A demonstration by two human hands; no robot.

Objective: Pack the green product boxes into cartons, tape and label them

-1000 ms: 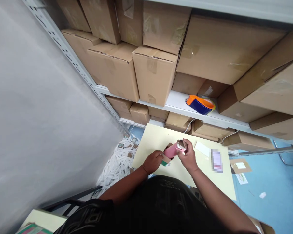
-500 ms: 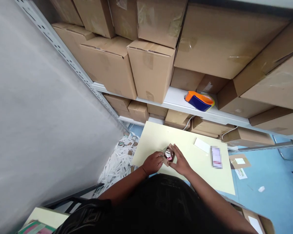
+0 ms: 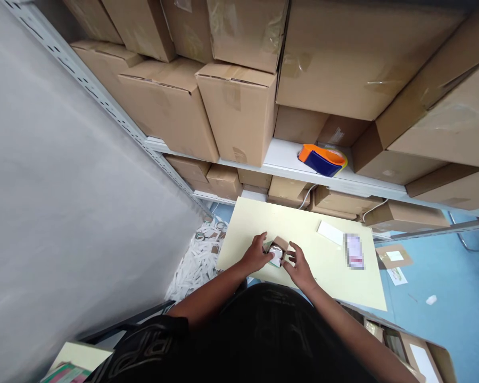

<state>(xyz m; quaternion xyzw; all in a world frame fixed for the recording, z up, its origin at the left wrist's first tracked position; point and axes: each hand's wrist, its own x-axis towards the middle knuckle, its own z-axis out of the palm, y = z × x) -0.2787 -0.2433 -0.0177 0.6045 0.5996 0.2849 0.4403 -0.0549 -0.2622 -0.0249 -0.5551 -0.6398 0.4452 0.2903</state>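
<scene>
A small cardboard box stands on the pale yellow table with its top flaps up. Inside it shows a round, shiny lidded item, partly covered by a thumb; its kind is unclear. My left hand is at the box's left side, the thumb over its near edge and the other fingers curving behind. On the right side, my right hand has its fingers spread, the tips at the box wall.
The pale yellow table carries a white flat box and a blurred phone-like item. Shelves beyond hold cardboard boxes and an orange-and-blue tape dispenser. Paper strips cover the floor at left, beside the wall.
The small box has turned between my hands and its shiny contents look whiter. My left thumb has come over the near edge, and my right fingers have loosened and spread.
</scene>
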